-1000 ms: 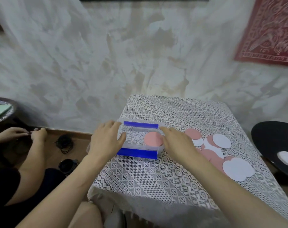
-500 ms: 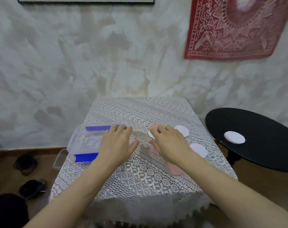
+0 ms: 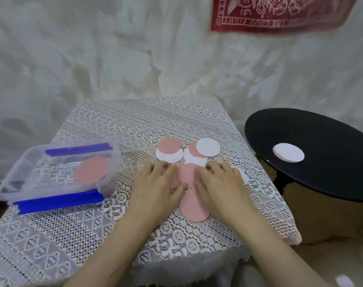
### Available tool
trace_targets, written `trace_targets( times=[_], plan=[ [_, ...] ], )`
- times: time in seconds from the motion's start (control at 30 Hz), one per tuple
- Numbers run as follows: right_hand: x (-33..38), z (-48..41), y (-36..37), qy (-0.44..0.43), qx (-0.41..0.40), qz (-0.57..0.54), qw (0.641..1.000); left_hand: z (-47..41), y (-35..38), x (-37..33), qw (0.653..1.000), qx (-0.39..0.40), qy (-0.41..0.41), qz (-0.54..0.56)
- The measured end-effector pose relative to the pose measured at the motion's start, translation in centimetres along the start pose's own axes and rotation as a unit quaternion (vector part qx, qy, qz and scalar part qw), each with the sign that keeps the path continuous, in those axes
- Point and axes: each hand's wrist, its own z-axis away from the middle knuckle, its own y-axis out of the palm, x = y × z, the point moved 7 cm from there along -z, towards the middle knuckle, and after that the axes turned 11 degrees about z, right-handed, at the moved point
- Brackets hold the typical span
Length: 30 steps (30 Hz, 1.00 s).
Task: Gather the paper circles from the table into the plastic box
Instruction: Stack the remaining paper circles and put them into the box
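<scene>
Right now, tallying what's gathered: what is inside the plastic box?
One pink paper circle lies in the plastic box, near its right end. Whether another hides beneath it cannot be seen.

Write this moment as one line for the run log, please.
step: gathering | left hand: on circles | right hand: on circles | box: open, one pink circle inside | black table: one white circle

White lace tablecloth (image 3: 135, 125) with a diamond pattern, hanging over the near edge. Mottled off-white wall (image 3: 93, 59) behind it, with a red patterned wall hanging (image 3: 280, 13) top right, cut off by the frame. A black round side table (image 3: 325, 172) stands just right, over brown floor (image 3: 332, 235).
</scene>
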Motion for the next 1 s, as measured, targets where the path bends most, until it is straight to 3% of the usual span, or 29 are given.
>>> trace_targets(
  times=[0.33,0.73,1.0],
  plan=[
    [-0.3,-3.5,0.4,0.004,0.117,-0.082,0.99,-0.6,-0.6,0.8,0.999,0.016,0.02,0.026],
    [2.9,-2.9,0.4,0.024,0.063,-0.151,0.986,2.7,-1.9,2.3,1.0,0.01,-0.014,0.024],
    [1.7,-4.1,0.7,0.028,0.061,-0.273,0.96,2.3,-1.6,2.7,0.998,0.015,-0.017,0.052]
  ],
)
